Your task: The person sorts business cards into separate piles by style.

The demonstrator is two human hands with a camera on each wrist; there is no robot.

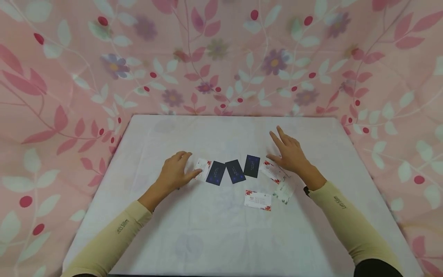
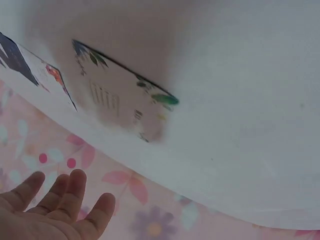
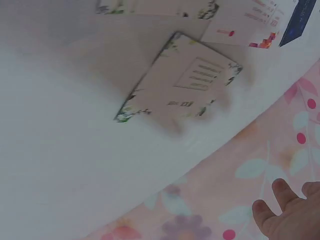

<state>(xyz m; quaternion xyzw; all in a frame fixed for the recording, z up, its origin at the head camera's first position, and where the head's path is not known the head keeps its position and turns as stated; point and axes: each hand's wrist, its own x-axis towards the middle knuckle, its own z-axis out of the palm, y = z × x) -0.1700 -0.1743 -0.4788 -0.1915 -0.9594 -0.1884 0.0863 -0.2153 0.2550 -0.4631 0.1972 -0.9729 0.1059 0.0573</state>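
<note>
Both hands hover over business cards spread on a white-covered table. My left hand (image 1: pixel 173 171) holds nothing; its fingers are spread and relaxed, with the thumb overlapping a white card with red flowers (image 1: pixel 207 165). In the left wrist view, a white card with green leaves (image 2: pixel 122 95) lies on the cloth; the hand mostly hides it from the head camera. To the right, my right hand (image 1: pixel 290 156) has its fingers stretched apart and holds nothing. It partly covers another red-flowered card (image 1: pixel 271 172). A leaf-bordered card (image 3: pixel 180 80) shows in the right wrist view.
Between the hands lie a left dark blue card (image 1: pixel 215 173), a middle one (image 1: pixel 235 171) and a right one (image 1: pixel 252 166). Nearer the person are a red-flowered card (image 1: pixel 257 200) and a green-leaf card (image 1: pixel 284 192). Pink floral cloth (image 1: pixel 221 57) hangs behind the table (image 1: pixel 194 238).
</note>
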